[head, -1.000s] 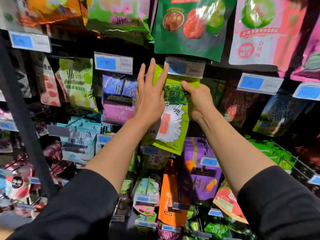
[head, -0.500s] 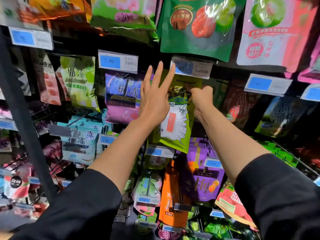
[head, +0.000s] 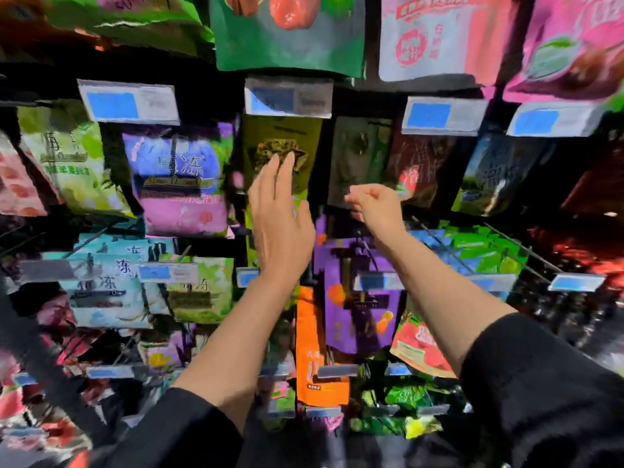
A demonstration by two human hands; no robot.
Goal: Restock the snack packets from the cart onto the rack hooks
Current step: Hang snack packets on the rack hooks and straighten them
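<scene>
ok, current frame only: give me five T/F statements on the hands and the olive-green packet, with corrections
1. The left hand has straight fingers lying against the olive-green packet. True.
2. The right hand grips the orange packet. False: it holds nothing and is higher up, level with the dark packet.
3. The olive-green packet hangs just under a price tag. True.
4. Both hands wear gloves. False: both are bare, with black sleeves.
5. The purple packet hangs above the olive-green one. False: it hangs below, to the right.
</scene>
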